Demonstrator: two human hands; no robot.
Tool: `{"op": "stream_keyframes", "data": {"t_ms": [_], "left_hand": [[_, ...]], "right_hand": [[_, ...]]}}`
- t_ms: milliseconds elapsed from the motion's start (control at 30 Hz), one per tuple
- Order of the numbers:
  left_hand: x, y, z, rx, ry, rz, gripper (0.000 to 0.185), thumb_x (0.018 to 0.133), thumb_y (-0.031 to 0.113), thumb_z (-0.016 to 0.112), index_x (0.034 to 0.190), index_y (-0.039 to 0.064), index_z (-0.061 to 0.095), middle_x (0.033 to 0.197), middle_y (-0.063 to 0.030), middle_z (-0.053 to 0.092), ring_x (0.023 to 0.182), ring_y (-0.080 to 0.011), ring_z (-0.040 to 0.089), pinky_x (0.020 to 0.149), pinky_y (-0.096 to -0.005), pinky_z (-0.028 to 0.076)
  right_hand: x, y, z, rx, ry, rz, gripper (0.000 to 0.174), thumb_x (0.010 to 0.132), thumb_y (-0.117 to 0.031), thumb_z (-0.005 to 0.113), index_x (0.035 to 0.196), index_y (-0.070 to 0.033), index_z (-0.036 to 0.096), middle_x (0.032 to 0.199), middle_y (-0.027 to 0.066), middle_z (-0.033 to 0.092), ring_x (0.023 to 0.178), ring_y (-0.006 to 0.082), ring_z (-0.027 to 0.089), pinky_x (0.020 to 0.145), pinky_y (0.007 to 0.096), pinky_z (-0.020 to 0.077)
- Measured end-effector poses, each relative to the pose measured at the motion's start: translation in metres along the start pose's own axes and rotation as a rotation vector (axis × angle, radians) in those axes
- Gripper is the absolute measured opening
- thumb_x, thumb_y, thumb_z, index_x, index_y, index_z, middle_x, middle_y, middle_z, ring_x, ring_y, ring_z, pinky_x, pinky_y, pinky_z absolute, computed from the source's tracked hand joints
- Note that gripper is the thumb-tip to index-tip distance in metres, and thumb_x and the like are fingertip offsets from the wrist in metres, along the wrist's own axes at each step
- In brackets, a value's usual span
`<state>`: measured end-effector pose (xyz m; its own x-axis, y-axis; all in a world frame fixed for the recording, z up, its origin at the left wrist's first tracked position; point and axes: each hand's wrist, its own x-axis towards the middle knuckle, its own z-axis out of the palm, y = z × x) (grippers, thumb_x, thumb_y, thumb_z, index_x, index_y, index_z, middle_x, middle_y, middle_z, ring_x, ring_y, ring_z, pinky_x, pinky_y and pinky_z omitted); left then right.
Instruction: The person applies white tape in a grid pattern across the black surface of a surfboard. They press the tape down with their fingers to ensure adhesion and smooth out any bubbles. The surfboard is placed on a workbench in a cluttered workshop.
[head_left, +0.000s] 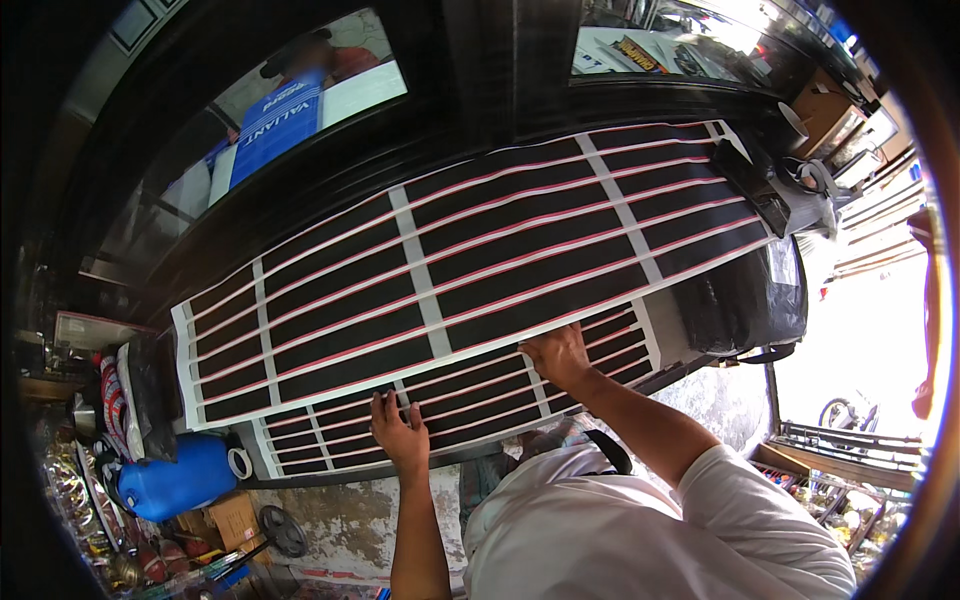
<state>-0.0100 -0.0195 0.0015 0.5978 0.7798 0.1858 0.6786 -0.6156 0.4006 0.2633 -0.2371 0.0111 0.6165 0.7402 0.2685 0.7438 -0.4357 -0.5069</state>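
Observation:
A large printed sheet (517, 232) with black panels, pale strips and thin red lines lies slantwise across the surface before me. A second sheet (472, 397) of like pattern shows under its near edge, partly covered. My left hand (401, 435) is over the lower sheet, fingers apart, fingertips close to the upper sheet's near edge. Farther right, my right hand (559, 356) is at that same edge, its thumb pointing left. Its fingers are partly hidden, so whether they pinch the sheet is unclear.
A dark object (750, 187) rests on the upper sheet's right end. Beside it sits a black plastic-wrapped bundle (742, 300). A blue plastic container (180, 476) stands at left, near cardboard boxes (232, 517). A black glossy cabinet (480, 75) borders the far side.

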Motion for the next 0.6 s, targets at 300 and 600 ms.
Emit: {"op": "stream_keyframes", "data": {"t_ms": [300, 600], "left_hand": [[-0.006, 0.002, -0.01, 0.147, -0.232, -0.15, 0.051, 0.109, 0.04, 0.063, 0.154, 0.018, 0.06, 0.17, -0.0113, 0.043, 0.158, -0.0367, 0.04, 0.116, -0.0861, 0.023], [-0.052, -0.018, -0.042, 0.067, -0.123, -0.015, 0.064, 0.106, 0.033, 0.063, 0.164, 0.011, 0.046, 0.174, -0.0218, 0.033, 0.16, -0.0454, 0.032, 0.123, -0.0757, 0.022]], "right_hand": [[0.003, 0.005, -0.005, -0.075, -0.101, 0.008, 0.026, 0.08, -0.024, 0.086, 0.105, -0.019, 0.086, 0.111, 0.011, 0.078, 0.126, 0.0326, 0.064, 0.113, 0.0581, 0.0403], [-0.023, -0.029, -0.058, -0.005, 0.086, 0.027, 0.025, 0.083, -0.003, 0.074, 0.106, -0.011, 0.079, 0.111, 0.0147, 0.068, 0.108, 0.0388, 0.063, 0.092, 0.0529, 0.0502]]}}
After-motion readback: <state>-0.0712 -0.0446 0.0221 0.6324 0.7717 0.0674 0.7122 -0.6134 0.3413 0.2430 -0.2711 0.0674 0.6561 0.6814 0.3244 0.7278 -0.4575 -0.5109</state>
